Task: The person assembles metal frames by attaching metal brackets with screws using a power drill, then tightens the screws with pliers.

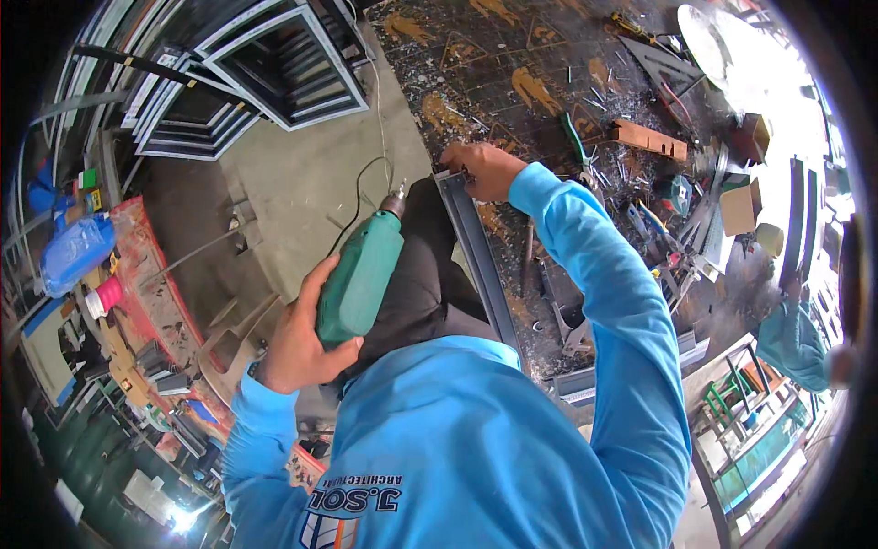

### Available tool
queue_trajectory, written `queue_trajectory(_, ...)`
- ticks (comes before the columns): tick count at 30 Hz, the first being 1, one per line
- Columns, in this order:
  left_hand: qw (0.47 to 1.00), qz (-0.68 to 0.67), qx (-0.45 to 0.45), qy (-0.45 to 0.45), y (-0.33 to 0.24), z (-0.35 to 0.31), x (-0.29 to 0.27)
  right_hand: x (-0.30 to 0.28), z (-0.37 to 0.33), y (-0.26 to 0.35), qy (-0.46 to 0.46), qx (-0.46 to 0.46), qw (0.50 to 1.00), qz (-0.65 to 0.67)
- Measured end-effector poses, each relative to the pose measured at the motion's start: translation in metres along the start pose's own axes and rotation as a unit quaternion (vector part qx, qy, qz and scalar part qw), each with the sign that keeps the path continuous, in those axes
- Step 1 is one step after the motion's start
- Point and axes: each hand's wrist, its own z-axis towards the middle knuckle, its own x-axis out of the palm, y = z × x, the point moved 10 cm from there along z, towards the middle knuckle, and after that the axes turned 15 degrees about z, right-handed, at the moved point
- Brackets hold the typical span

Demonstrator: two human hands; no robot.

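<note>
A green power drill lies in my left hand, whose fingers and thumb wrap round its body. The chuck and thin bit point away from me, over the floor beside my dark trousers. My right hand has its fingers curled at the far end of a long dark grey metal profile. That profile runs along the near edge of the dark workbench, from my right hand back towards my waist. The inner side of the right fingers is hidden.
Pliers with green handles, an orange-brown block with holes, a set square and scattered metal bits lie on the bench. Framed panels lean at the far left. A red bench stands left; another person is at right.
</note>
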Motion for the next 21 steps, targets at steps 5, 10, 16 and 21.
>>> queue_trajectory(5, 0.997, 0.058, -0.021, 0.051, -0.016, 0.009, 0.010, 0.017, 0.011, 0.006, 0.055, 0.028, 0.982, -0.176)
queue_trajectory(10, 0.992, 0.100, -0.024, 0.072, -0.032, 0.030, 0.025, 0.021, 0.028, -0.009, 0.089, 0.093, 0.971, -0.203)
queue_trajectory(16, 0.994, 0.098, 0.010, 0.056, -0.045, 0.056, 0.025, 0.019, 0.039, -0.018, 0.116, 0.085, 0.976, -0.161)
queue_trajectory(21, 0.990, 0.124, 0.009, 0.067, -0.053, 0.068, 0.025, 0.019, 0.037, -0.014, 0.102, 0.070, 0.977, -0.174)
